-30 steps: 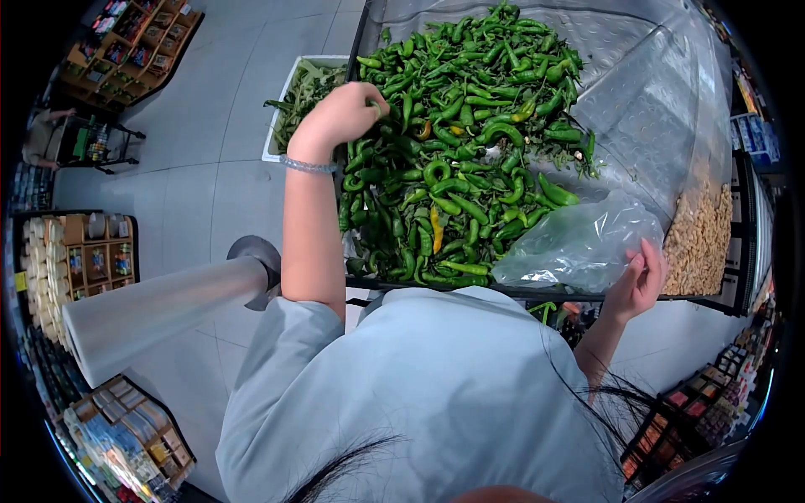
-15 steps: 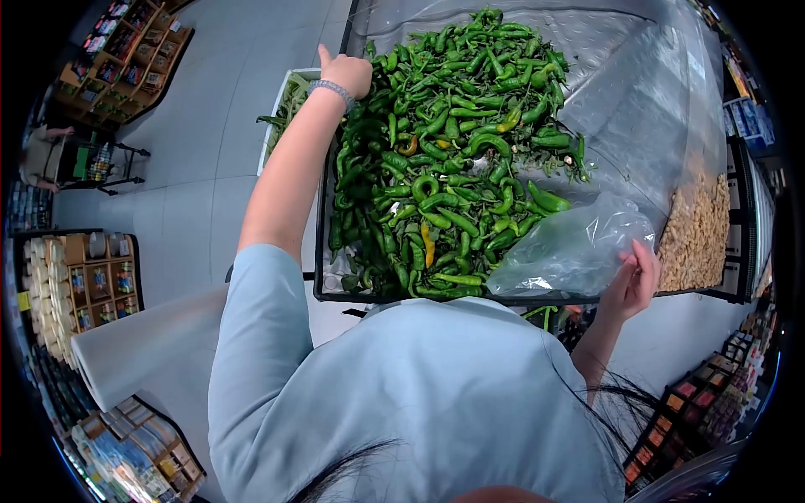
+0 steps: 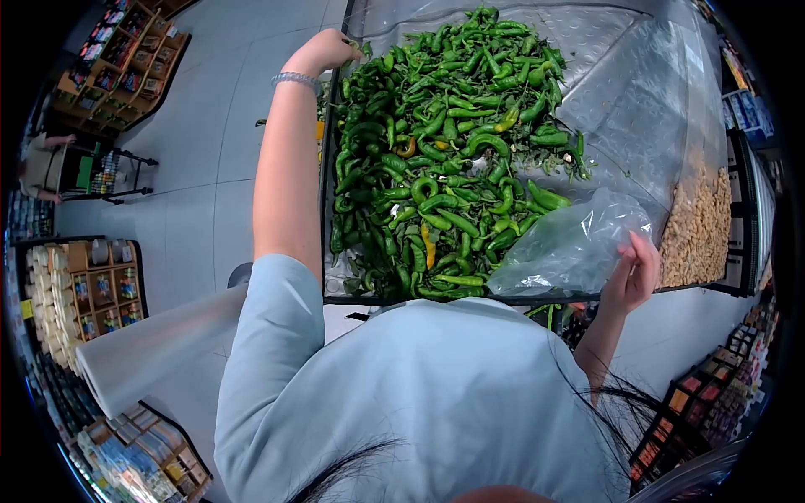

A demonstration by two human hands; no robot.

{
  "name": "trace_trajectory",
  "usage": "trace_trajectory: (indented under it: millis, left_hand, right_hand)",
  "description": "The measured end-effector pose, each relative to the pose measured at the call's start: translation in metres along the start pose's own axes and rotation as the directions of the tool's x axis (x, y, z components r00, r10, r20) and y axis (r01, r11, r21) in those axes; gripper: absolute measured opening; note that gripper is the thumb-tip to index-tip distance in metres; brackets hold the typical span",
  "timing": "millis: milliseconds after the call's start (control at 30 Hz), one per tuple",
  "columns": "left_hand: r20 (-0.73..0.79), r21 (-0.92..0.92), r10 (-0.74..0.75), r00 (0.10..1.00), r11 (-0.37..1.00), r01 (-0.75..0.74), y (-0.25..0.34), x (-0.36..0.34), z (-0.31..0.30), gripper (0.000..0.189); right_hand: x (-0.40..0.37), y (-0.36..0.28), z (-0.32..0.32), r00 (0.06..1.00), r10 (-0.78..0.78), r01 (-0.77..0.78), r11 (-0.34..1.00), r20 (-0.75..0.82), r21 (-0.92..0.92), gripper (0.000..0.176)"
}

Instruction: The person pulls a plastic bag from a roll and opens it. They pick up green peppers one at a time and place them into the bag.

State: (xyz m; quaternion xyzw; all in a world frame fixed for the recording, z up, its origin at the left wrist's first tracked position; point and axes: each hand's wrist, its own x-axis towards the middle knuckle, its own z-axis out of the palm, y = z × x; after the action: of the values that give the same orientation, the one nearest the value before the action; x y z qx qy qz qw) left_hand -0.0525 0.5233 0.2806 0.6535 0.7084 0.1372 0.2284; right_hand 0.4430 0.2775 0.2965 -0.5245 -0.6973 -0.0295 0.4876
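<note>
My left hand [image 3: 325, 50] is over the far left corner of the black-edged display bin [image 3: 328, 210], its fingers closed together at the rim. Small green bits show at the fingertips, too small to name. A large heap of green peppers [image 3: 453, 126], with a few yellow and orange ones, fills the bin's left and middle. At the near right, my right hand [image 3: 633, 272] pinches the edge of a clear plastic bag [image 3: 570, 247], which lies partly over the peppers. Whether the bag holds anything is unclear.
Peanuts [image 3: 696, 226] lie to the right of the bin. A roll of clear bags [image 3: 159, 348] sticks out at lower left. Shelves [image 3: 105, 281] line the left side. Farther off, a person [image 3: 46, 163] stands by a shopping cart [image 3: 105, 172].
My left hand has moved slightly left and farther away, its thumb no longer raised, and my forearm now hides most of the white crate. My right hand and the bag have barely moved.
</note>
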Motion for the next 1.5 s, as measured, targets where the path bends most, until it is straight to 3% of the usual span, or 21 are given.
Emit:
trace_trajectory:
  millis: [100,133,267,367,400,733,833,933,1033,1067,1100,1167,1233,1267,1367,1400,1500]
  left_hand:
    - [-0.255,0.056,-0.146,0.956,0.985,0.165,0.004,0.022,0.020,0.037]
    - [-0.334,0.058,-0.130,0.934,0.986,0.158,0.012,0.019,0.027,0.040]
    - [-0.035,0.214,-0.194,0.980,0.957,0.197,0.010,0.042,0.054,0.044]
    - [0.093,0.146,-0.237,0.967,0.964,0.222,-0.008,0.070,0.078,0.046]
    - [0.111,0.165,-0.169,0.979,0.975,0.150,-0.012,0.072,0.078,0.050]
    - [-0.048,-0.137,0.065,0.997,0.988,-0.071,0.005,0.005,0.046,0.051]
    - [-0.110,-0.055,0.051,0.993,0.997,-0.058,0.007,0.000,0.043,0.046]
    - [-0.190,0.248,-0.007,0.982,0.967,0.055,0.036,-0.015,0.037,0.043]
    - [-0.268,0.114,0.143,0.953,0.987,-0.116,0.056,-0.001,0.045,0.047]
    - [-0.271,-0.051,0.258,0.927,0.958,-0.282,0.066,0.003,0.049,0.049]
    - [-0.228,-0.190,0.308,0.923,0.916,-0.353,0.078,0.007,0.056,0.051]
    - [-0.207,-0.213,0.387,0.898,0.878,-0.428,0.103,0.013,0.070,0.053]
    - [-0.179,-0.100,0.395,0.901,0.904,-0.416,0.121,0.023,0.078,0.054]
    - [-0.106,-0.152,0.326,0.939,0.928,-0.339,0.128,0.030,0.082,0.052]
    - [-0.154,-0.197,0.175,0.972,0.959,-0.204,0.140,0.028,0.085,0.034]
    - [-0.225,-0.212,0.161,0.961,0.955,-0.210,0.136,0.034,0.092,0.025]
    - [-0.354,-0.224,0.179,0.918,0.937,-0.269,0.127,0.030,0.086,0.023]
  right_hand:
    - [0.000,-0.003,0.001,1.000,0.028,-0.028,1.000,0.004,0.012,0.029]
    - [0.000,-0.002,0.002,0.999,0.033,-0.033,0.999,0.000,0.025,0.030]
    - [-0.001,-0.004,-0.001,0.998,0.055,-0.056,0.998,0.005,0.013,0.030]
    - [0.000,-0.007,-0.001,0.998,0.064,-0.064,0.998,0.010,-0.010,0.027]
    - [0.001,-0.007,-0.001,0.998,0.069,-0.068,0.998,0.006,-0.016,0.026]
    - [-0.001,-0.012,0.005,0.995,0.095,-0.095,0.995,-0.003,0.026,0.026]
    - [0.001,-0.011,0.004,0.998,0.063,-0.063,0.998,0.018,0.004,0.027]
    - [0.002,-0.011,0.005,0.998,0.053,-0.053,0.999,0.020,0.003,0.027]
    - [0.003,-0.010,0.004,0.998,0.054,-0.053,0.998,0.025,-0.040,0.024]
    - [0.003,-0.008,0.004,0.999,0.035,-0.033,0.996,0.032,-0.085,0.023]
    - [0.003,-0.007,0.003,0.999,0.017,-0.011,0.991,0.040,-0.130,0.021]
    - [0.000,-0.006,0.004,0.998,0.041,-0.033,0.989,0.051,-0.144,0.019]
    - [0.000,0.001,0.006,0.998,0.006,0.003,0.989,0.058,-0.148,0.019]
    - [0.000,-0.001,0.006,0.998,0.031,-0.024,0.993,0.059,-0.115,0.019]
    - [0.001,-0.001,0.005,0.998,0.008,-0.002,0.996,0.070,-0.086,0.018]
    - [-0.002,0.003,0.003,0.997,0.001,0.006,0.996,0.077,-0.086,0.018]
    - [-0.005,0.006,0.003,0.997,0.042,-0.039,0.998,0.061,-0.050,0.019]
